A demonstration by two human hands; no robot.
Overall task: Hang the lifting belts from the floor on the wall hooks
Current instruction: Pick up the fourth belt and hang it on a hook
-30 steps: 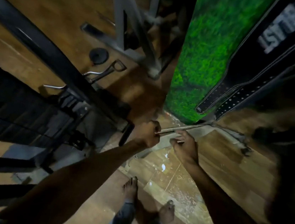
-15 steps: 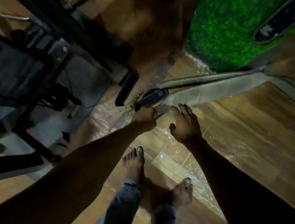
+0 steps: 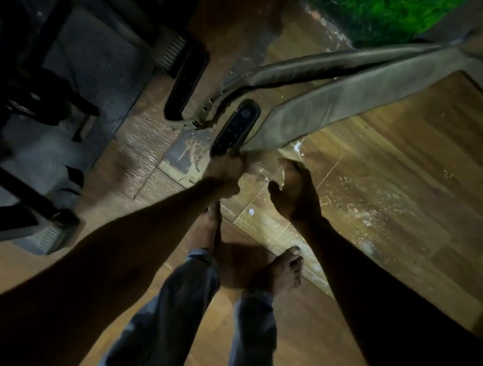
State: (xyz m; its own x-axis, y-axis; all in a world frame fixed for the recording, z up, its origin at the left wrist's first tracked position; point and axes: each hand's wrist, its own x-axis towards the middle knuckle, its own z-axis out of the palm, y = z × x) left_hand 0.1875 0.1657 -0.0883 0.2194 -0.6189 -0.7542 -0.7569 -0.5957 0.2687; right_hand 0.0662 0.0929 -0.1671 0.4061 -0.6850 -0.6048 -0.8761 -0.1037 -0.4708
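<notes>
**Belts on floor, left hand gripping**

My left hand (image 3: 225, 171), centre frame, is clenched on the near end of a black perforated belt (image 3: 236, 127) lying on the wood floor (image 3: 387, 176). My right hand (image 3: 294, 189) hovers just beside it, fingers loosely curled, grasping nothing. A tan belt (image 3: 335, 103) stretches toward upper right. Second black belt (image 3: 185, 84) lies left of these. Green turf (image 3: 377, 11) at top.

No text can be read; the black belt tip (image 3: 236, 127) bears only an unclear round emblem.
</notes>
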